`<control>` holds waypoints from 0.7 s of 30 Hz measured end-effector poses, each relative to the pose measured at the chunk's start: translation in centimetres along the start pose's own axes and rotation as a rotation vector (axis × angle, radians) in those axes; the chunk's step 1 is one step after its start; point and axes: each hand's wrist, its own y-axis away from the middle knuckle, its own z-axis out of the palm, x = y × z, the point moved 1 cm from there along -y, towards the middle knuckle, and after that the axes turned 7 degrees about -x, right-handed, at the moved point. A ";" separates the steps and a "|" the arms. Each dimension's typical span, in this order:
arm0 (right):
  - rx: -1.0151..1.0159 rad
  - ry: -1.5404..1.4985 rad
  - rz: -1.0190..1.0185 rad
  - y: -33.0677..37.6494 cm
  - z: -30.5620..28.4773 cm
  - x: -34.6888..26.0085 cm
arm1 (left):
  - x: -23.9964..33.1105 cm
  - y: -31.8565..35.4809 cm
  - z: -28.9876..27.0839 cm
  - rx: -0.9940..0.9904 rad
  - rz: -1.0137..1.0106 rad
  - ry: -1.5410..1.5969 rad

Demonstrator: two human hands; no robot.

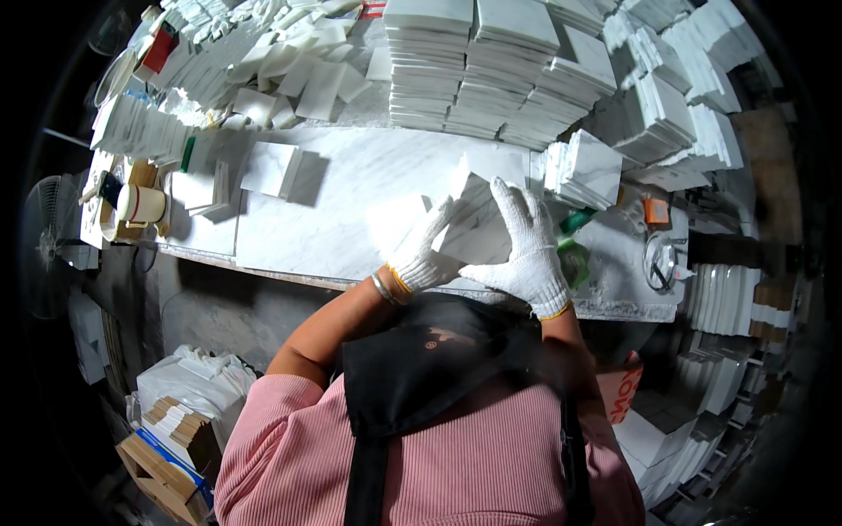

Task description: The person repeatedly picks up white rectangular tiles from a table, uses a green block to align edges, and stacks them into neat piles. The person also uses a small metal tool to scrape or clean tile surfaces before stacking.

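- White marble makes up the long work surface (351,219), and it fills the middle of the view with tiles all around it.
- Closest to the camera is the person's pink ribbed top (474,465) with a black apron (421,368) over it.
- Low on the left, down by the floor, sit a white bag (197,377) and a box of brown cardboard pieces (171,438).
- Both hands wear white knit gloves and hold one white marble tile (474,223) just above the near edge of the surface.
- The left hand (419,245) grips the left side of the tile, with fingers spread up along it.
- The right hand (526,245) lies flat on the right side of the tile, with fingers spread wide and pointing up.
- Just right of the hands are a green roll of tape (572,259), a small orange thing (655,210) and a round metal tool (660,259).
- A short stack of tiles (583,167) sits just past the right hand.
- One loose tile (272,168) lies flat farther left on the surface.
- At the left end stands a cream cup (140,203).
- Far back are tall tile stacks (491,61) and a messy heap of broken white pieces (281,61).
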 end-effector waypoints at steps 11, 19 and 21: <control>0.148 -0.762 -0.045 0.7 -5.5 2.9 | 1.3 -0.8 0.7 0.149 -0.051 0.814; -0.153 0.275 -0.006 -0.7 -2.7 -2.6 | 0.8 0.8 0.4 0.150 -0.185 0.426; -0.151 0.209 -0.009 -2.2 -1.5 -2.8 | -3.1 1.9 -2.8 -0.005 -0.040 -0.782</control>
